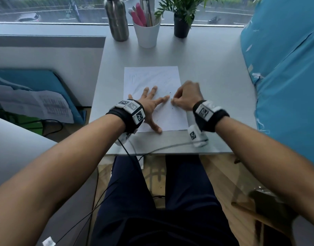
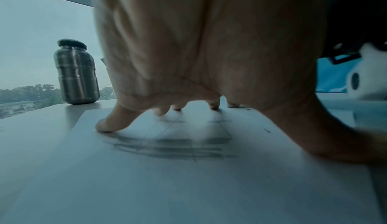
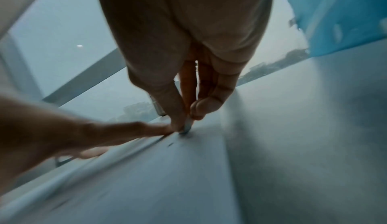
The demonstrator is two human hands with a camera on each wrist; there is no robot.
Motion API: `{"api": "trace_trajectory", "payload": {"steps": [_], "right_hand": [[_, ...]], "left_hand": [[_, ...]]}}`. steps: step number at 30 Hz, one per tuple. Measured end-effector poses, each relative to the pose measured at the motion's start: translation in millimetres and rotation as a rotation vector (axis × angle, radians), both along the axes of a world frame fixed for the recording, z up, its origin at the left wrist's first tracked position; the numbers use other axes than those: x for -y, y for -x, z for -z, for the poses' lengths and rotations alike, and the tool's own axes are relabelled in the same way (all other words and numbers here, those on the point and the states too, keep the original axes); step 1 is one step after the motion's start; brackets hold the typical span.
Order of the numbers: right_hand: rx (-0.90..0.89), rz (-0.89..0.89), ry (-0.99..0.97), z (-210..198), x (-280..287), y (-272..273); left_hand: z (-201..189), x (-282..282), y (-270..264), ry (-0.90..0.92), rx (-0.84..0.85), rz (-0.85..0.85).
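Note:
A white sheet of paper [image 1: 152, 77] with faint pencil scribbles lies on the grey table [image 1: 214, 77]. My left hand [image 1: 151, 102] presses flat on the sheet with its fingers spread; in the left wrist view the fingertips [image 2: 104, 126] touch the paper [image 2: 188, 186] beyond a dark pencil smudge [image 2: 171, 148]. My right hand [image 1: 172, 102] sits just right of the left index finger, its fingers curled. In the right wrist view, thumb and fingers of the right hand [image 3: 187, 118] pinch a small pale block [image 3: 187, 125], like an eraser, whose tip touches the paper [image 3: 167, 178].
At the table's far edge stand a steel bottle [image 1: 117, 20], a white cup of pens [image 1: 148, 32] and a potted plant [image 1: 182, 27]. A blue padded cover [image 1: 285, 77] borders the right side. Cables [image 1: 163, 148] cross the near edge. Printed sheets [image 1: 37, 105] lie lower left.

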State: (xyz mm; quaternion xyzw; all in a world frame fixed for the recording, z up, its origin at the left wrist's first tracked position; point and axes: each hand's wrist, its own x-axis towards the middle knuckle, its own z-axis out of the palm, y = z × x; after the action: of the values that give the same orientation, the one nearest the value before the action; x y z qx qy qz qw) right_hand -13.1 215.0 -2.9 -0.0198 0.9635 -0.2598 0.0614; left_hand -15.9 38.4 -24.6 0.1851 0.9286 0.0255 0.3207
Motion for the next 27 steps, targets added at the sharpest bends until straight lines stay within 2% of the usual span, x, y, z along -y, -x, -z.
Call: {"api": "trace_trajectory", "payload": {"steps": [3, 4, 7, 9, 18, 24, 27], "right_hand": [[0.042, -0.197, 0.01, 11, 19, -32], [0.066, -0.21, 0.026, 11, 17, -32], [0.053, -0.029, -0.003, 2, -1, 5], [0.051, 0.025, -0.008, 0, -10, 22], [0.054, 0.047, 0.044, 6, -23, 28], [0.043, 0.021, 0.036, 10, -21, 32], [0.055, 0.021, 0.041, 7, -23, 36]], "left_hand": [[3, 1, 2, 0.007, -0.02, 0.028], [2, 2, 2, 0.008, -0.022, 0.031], [-1, 1, 1, 0.008, -0.012, 0.023], [-2, 0, 0, 0.009, -0.006, 0.021], [-2, 3, 0, -0.009, -0.041, 0.02], [-13, -7, 18, -0.119, -0.201, -0.019], [-5, -13, 22, -0.158, -0.168, -0.075]]}}
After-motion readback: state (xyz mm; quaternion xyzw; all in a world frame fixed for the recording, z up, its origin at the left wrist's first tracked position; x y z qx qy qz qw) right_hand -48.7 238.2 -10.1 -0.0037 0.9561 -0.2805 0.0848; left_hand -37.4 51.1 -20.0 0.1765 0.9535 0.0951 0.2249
